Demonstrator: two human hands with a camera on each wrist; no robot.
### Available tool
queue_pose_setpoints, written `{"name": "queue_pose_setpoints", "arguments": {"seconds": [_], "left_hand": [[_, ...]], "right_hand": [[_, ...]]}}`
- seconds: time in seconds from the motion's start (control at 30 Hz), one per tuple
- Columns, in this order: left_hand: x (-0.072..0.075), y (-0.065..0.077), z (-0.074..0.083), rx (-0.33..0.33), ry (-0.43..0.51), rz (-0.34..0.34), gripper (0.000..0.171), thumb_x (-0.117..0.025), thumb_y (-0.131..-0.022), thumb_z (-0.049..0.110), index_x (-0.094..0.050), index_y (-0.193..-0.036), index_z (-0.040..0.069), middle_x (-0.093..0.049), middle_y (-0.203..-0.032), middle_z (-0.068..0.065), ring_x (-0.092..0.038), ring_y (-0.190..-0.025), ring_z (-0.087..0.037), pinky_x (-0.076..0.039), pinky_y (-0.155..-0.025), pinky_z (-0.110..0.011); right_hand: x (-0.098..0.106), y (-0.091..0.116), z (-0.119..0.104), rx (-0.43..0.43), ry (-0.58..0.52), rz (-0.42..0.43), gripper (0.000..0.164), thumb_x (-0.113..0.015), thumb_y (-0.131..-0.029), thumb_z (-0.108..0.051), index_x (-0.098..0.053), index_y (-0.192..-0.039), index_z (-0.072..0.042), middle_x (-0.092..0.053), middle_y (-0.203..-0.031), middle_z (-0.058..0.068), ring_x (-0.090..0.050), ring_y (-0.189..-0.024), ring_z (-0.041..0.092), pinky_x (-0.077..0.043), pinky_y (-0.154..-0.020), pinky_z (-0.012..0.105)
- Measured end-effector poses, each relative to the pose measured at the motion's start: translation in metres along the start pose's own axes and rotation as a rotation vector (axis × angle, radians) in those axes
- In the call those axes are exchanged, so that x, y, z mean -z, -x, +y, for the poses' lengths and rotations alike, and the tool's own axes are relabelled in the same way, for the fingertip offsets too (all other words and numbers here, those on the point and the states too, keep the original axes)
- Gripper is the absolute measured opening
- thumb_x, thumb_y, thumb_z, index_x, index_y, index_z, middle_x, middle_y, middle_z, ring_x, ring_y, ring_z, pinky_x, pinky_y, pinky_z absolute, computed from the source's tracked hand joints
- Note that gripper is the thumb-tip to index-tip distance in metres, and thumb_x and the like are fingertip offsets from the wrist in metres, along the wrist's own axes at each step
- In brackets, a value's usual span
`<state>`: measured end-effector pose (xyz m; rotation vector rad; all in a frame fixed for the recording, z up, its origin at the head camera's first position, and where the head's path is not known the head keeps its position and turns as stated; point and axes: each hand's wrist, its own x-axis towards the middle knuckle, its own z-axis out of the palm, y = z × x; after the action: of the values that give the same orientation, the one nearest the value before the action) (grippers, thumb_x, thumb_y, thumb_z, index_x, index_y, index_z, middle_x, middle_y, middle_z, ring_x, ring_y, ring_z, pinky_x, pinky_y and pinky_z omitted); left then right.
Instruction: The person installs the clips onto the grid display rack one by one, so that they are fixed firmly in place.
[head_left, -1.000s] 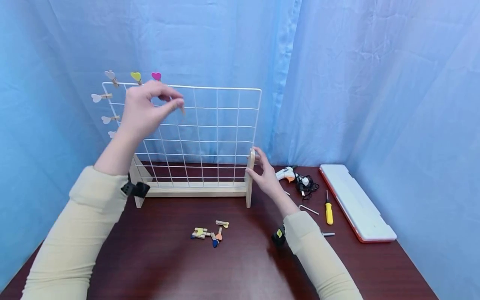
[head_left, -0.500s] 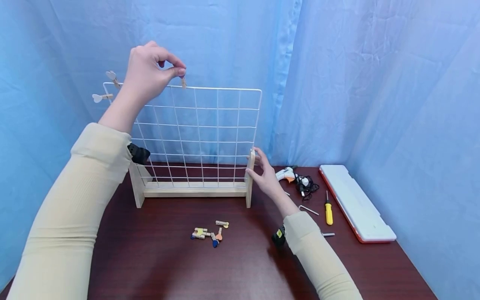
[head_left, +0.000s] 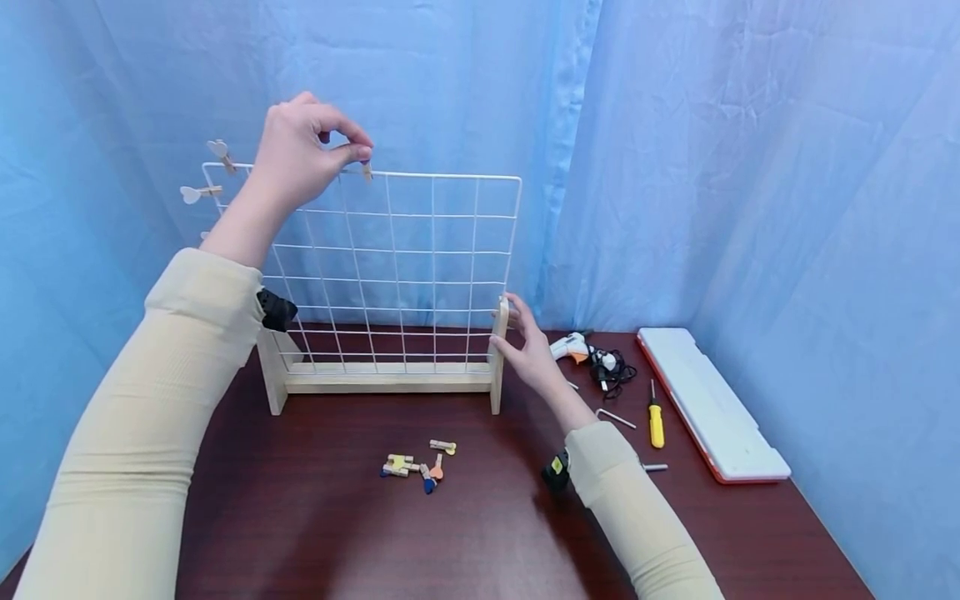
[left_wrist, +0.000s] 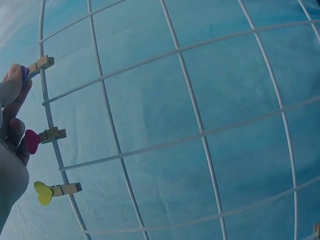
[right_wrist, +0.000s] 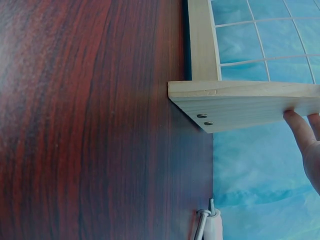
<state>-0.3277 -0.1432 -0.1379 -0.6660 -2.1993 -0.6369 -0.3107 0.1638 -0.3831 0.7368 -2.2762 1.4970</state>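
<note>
The left hand (head_left: pixel 303 154) is up high, and it pinches a purple heart clip (left_wrist: pixel 42 64) between finger and thumb. This wooden clip sits on the top wire of a white wire grid (head_left: pixel 432 216). Next to it on the same wire are a pink heart clip (left_wrist: pixel 33 141) and a yellow heart clip (left_wrist: pixel 44 193) – the left wrist view shows them, but the hand hides them in the head view. One white heart clip (head_left: pixel 217 148) is near the top left corner, and another is on the left side wire.

The right hand (head_left: pixel 534 354) is well apart from the left one. It holds the upper part of the right wooden leg (head_left: pixel 498 367). A long wooden bar (head_left: pixel 390 382) joins this leg to the left wooden leg (head_left: pixel 272 371).

In front of the grid, loose clips (head_left: pixel 397 467) lie in a small bunch on the dark red bench (head_left: pixel 450 542) – they have yellow, orange and blue hearts. Over on the right lie a glue gun (head_left: pixel 570 347), a black cord (head_left: pixel 613 377), a bent hex key (head_left: pixel 618 419), a yellow screwdriver (head_left: pixel 656 425) and a long white box (head_left: pixel 708 400). A blue curtain (head_left: pixel 465 83) hangs behind.
</note>
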Motion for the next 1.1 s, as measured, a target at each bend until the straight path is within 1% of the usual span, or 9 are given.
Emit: {"name": "queue_pose_setpoints", "arguments": {"seconds": [0.13,0.27,0.33,0.43,0.57,0.73,0.83,0.97,1.1], "left_hand": [[0.002,0.005,0.000,0.000,0.013,0.015,0.025,-0.062,-0.081,0.036,-0.071,-0.094,0.016,-0.065,-0.090,0.000,-0.042,-0.092,-0.013,-0.030,-0.074,-0.028],[0.005,0.021,-0.002,-0.052,0.053,0.158,0.027,-0.067,-0.077,0.034,-0.071,-0.095,0.015,-0.067,-0.095,-0.002,-0.044,-0.098,-0.015,-0.031,-0.076,-0.028],[0.004,0.034,-0.003,-0.070,0.099,0.247,0.026,-0.071,-0.073,0.030,-0.071,-0.093,0.013,-0.068,-0.093,-0.003,-0.046,-0.095,-0.015,-0.031,-0.079,-0.026],[0.000,0.060,-0.007,-0.083,0.156,0.324,0.025,-0.074,-0.071,0.024,-0.071,-0.092,0.011,-0.068,-0.090,-0.005,-0.049,-0.091,-0.017,-0.031,-0.080,-0.023],[-0.010,0.100,-0.017,-0.061,0.162,0.319,0.026,-0.075,-0.070,0.017,-0.070,-0.094,0.009,-0.068,-0.091,-0.007,-0.051,-0.092,-0.020,-0.032,-0.081,-0.023],[-0.027,0.147,-0.035,0.035,0.129,0.294,0.031,-0.078,-0.067,0.014,-0.070,-0.096,0.011,-0.068,-0.092,-0.006,-0.053,-0.093,-0.021,-0.034,-0.080,-0.024],[-0.035,0.174,-0.049,0.111,0.106,0.301,0.033,-0.078,-0.067,0.015,-0.069,-0.098,0.011,-0.067,-0.094,-0.007,-0.051,-0.088,-0.019,-0.033,-0.074,-0.020],[-0.047,0.212,-0.069,0.241,0.092,0.327,0.034,-0.076,-0.069,0.015,-0.068,-0.102,0.011,-0.066,-0.096,-0.009,-0.047,-0.081,-0.018,-0.028,-0.067,-0.019],[-0.056,0.240,-0.093,0.397,0.080,0.366,0.038,-0.076,-0.070,0.015,-0.066,-0.106,0.013,-0.065,-0.099,-0.007,-0.050,-0.084,-0.013,-0.032,-0.069,-0.013]], "right_hand": [[0.001,0.000,-0.001,0.003,0.009,0.002,0.065,-0.058,-0.085,-0.005,-0.024,-0.139,-0.015,-0.050,-0.125,0.015,-0.045,-0.117,0.031,-0.034,-0.096,0.048],[0.000,0.000,-0.001,0.012,0.011,0.002,0.064,-0.058,-0.085,-0.005,-0.024,-0.139,-0.013,-0.050,-0.125,0.015,-0.045,-0.117,0.030,-0.034,-0.097,0.047],[0.000,0.000,0.000,0.017,0.010,0.001,0.065,-0.058,-0.085,-0.005,-0.024,-0.139,-0.013,-0.050,-0.125,0.016,-0.045,-0.117,0.030,-0.034,-0.097,0.047],[0.000,-0.001,0.001,0.021,0.011,-0.001,0.065,-0.058,-0.085,-0.005,-0.024,-0.139,-0.014,-0.050,-0.124,0.019,-0.045,-0.116,0.031,-0.034,-0.096,0.048],[-0.001,-0.001,0.003,0.025,0.009,-0.002,0.065,-0.057,-0.085,-0.003,-0.023,-0.139,-0.014,-0.049,-0.124,0.020,-0.045,-0.116,0.032,-0.034,-0.096,0.049],[0.000,-0.001,0.002,0.019,0.007,0.000,0.065,-0.057,-0.085,-0.003,-0.023,-0.139,-0.013,-0.050,-0.124,0.017,-0.045,-0.116,0.033,-0.033,-0.096,0.051],[-0.001,-0.001,0.000,0.020,-0.002,0.001,0.065,-0.058,-0.085,-0.003,-0.024,-0.139,-0.014,-0.050,-0.124,0.018,-0.045,-0.115,0.034,-0.032,-0.096,0.053],[-0.002,-0.001,-0.003,0.025,0.000,0.001,0.065,-0.058,-0.084,-0.004,-0.024,-0.139,-0.015,-0.051,-0.124,0.016,-0.045,-0.115,0.033,-0.032,-0.097,0.051],[-0.003,-0.002,-0.003,0.026,0.015,0.002,0.065,-0.058,-0.085,-0.004,-0.024,-0.139,-0.016,-0.051,-0.123,0.015,-0.046,-0.115,0.032,-0.032,-0.097,0.049]]}}
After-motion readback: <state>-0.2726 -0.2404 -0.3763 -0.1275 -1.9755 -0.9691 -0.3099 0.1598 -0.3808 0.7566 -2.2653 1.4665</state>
